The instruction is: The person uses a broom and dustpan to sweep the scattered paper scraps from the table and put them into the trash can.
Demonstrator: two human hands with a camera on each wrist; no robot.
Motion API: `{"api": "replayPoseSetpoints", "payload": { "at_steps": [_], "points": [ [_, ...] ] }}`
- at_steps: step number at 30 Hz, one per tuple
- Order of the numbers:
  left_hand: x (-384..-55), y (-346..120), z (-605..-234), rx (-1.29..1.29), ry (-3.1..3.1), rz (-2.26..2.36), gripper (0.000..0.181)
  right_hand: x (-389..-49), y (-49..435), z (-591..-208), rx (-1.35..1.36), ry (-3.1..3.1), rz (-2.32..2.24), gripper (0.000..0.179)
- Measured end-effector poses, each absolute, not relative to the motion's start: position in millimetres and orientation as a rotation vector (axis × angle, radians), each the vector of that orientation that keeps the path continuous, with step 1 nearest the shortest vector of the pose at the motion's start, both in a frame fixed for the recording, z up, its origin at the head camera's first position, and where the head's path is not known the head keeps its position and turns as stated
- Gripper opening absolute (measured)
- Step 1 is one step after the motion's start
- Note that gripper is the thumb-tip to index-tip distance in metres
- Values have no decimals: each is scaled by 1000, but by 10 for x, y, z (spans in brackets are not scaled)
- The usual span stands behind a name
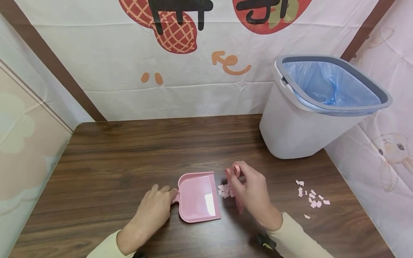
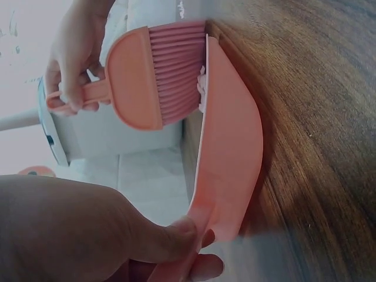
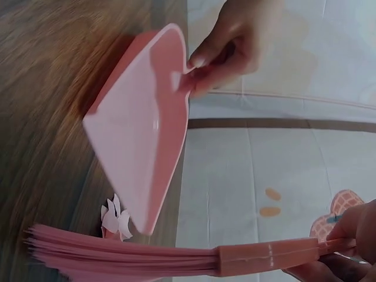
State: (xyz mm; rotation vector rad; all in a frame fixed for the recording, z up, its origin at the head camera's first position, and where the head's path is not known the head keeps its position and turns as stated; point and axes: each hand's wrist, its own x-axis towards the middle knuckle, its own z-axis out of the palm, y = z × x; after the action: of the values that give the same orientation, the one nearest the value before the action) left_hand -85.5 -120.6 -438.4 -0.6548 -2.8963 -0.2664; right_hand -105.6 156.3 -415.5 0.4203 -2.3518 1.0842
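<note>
A pink dustpan (image 1: pixel 196 197) lies on the table, its flat lip facing right. My left hand (image 1: pixel 155 206) grips its short handle, thumb on top in the left wrist view. My right hand (image 1: pixel 253 190) holds a small pink brush (image 2: pixel 135 79) by its handle, bristles pointing down at the table. Between the brush and the dustpan's lip sits a little heap of pale pink paper scraps (image 1: pixel 224 190), partly hidden by the brush. In the right wrist view the bristles (image 3: pixel 117 252) stand right beside the scraps (image 3: pixel 115 220). The dustpan's tray holds no scraps that I can see.
More paper scraps (image 1: pixel 313 200) lie scattered at the right of the wooden table (image 1: pixel 135 150). A white bin (image 1: pixel 290 125) with a grey rim and blue liner stands at the back right. Printed cloth (image 1: pixel 206 96) hangs behind the table.
</note>
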Motion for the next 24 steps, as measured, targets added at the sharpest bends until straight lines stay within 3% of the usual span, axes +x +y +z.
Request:
{"api": "replayPoseSetpoints", "payload": {
  "at_steps": [11,24],
  "points": [
    [-843,-1213,-4396,-662,-2874,-277,11,-1063,1266,-4146,483,-2334,1177,32],
    [-857,-1227,-4380,-670,-2902,-280,12,-1054,1216,-4134,511,-2280,1267,18]
  ]
}}
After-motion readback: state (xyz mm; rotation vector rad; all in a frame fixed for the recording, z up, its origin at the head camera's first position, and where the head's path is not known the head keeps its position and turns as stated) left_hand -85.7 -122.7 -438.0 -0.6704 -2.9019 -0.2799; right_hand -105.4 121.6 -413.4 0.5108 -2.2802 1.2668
